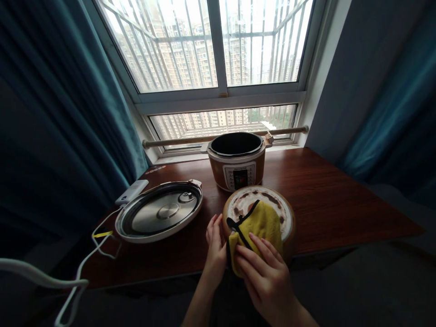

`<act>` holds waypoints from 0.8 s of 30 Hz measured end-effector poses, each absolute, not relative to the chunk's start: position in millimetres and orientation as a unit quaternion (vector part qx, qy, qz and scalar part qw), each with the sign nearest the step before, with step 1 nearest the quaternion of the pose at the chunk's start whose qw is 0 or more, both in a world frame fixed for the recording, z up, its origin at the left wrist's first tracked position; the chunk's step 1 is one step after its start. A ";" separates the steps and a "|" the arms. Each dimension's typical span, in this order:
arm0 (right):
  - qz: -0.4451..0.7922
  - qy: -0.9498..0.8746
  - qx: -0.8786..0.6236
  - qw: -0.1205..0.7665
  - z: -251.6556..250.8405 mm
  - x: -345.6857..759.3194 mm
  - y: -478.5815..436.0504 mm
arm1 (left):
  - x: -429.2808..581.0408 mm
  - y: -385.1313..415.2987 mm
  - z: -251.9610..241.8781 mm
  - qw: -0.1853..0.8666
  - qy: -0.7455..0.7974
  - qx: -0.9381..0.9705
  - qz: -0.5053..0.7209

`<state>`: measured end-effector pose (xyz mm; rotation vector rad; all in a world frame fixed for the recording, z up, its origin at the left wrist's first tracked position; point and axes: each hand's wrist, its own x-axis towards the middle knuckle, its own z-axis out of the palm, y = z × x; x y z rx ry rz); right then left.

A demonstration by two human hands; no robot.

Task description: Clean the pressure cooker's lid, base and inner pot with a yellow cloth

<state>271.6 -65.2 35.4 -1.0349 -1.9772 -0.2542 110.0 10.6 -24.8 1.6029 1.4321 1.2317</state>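
An orange-brown pot (pixel 289 243) lies bottom up near the table's front edge, its pale round base marked with dark brown stains. A yellow cloth (pixel 267 218) with black edging covers part of that base. My right hand (pixel 267 277) presses the cloth down, fingers wrapped over it. Against the pot's left side rests my left hand (pixel 215 247), its fingers along the rim and partly hidden by the pot and cloth. Behind stands a cooker body (pixel 218 170) with a dark open top and a control panel. To the left lies a round lid (pixel 150 221), metal inside facing up.
The reddish-brown table (pixel 327 195) stands below a barred window (pixel 221 102). A white power strip (pixel 132 191) lies at the left, with a white cable (pixel 81 268) and yellow tie (pixel 102 235). Blue curtains (pixel 85 91) hang on both sides.
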 end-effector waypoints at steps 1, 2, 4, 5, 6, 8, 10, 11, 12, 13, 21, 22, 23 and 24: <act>-0.089 -0.799 -0.409 0.432 39.2 270.6 -63.7 | 109.1 10.3 -23.2 0.350 0.550 0.591 0.476; -0.073 -0.804 -0.405 0.430 42.8 270.4 -62.3 | 108.7 8.7 -19.6 0.376 0.552 0.564 0.486; -0.039 -0.813 -0.396 0.424 49.0 271.6 -60.4 | 110.3 0.9 -6.9 0.390 0.557 0.510 0.527; -0.023 -0.817 -0.391 0.423 51.5 272.7 -60.0 | 112.3 -5.4 1.7 0.363 0.560 0.500 0.552; -0.008 -0.819 -0.386 0.425 53.7 274.2 -59.9 | 115.3 -12.9 10.8 0.311 0.564 0.507 0.572; 0.034 -0.819 -0.376 0.433 57.5 278.3 -60.4 | 123.9 -29.5 26.9 0.177 0.557 0.576 0.572; 0.091 -0.818 -0.357 0.442 59.7 284.5 -61.6 | 135.2 -44.3 35.4 0.091 0.513 0.678 0.518; 0.121 -0.815 -0.346 0.448 59.7 288.3 -62.2 | 141.1 -49.6 35.8 0.073 0.485 0.726 0.482; 0.147 -0.806 -0.339 0.463 58.4 292.3 -62.7 | 146.5 -53.1 33.9 0.066 0.460 0.766 0.444; 0.163 -0.785 -0.341 0.490 55.8 296.3 -63.0 | 151.2 -54.8 30.1 0.061 0.441 0.796 0.410; 0.003 -0.576 -0.597 0.558 4.4 316.4 -47.5 | 145.2 -34.7 -24.9 -0.002 0.424 0.804 0.417; 0.005 -0.580 -0.604 0.547 -0.7 317.6 -45.2 | 142.6 -32.1 -32.9 -0.014 0.418 0.797 0.436; 0.008 -0.582 -0.607 0.541 -4.8 318.5 -43.3 | 140.9 -30.1 -40.8 -0.027 0.413 0.788 0.457; 0.011 -0.584 -0.608 0.538 -7.7 319.2 -42.0 | 140.5 -28.6 -48.0 -0.036 0.410 0.777 0.477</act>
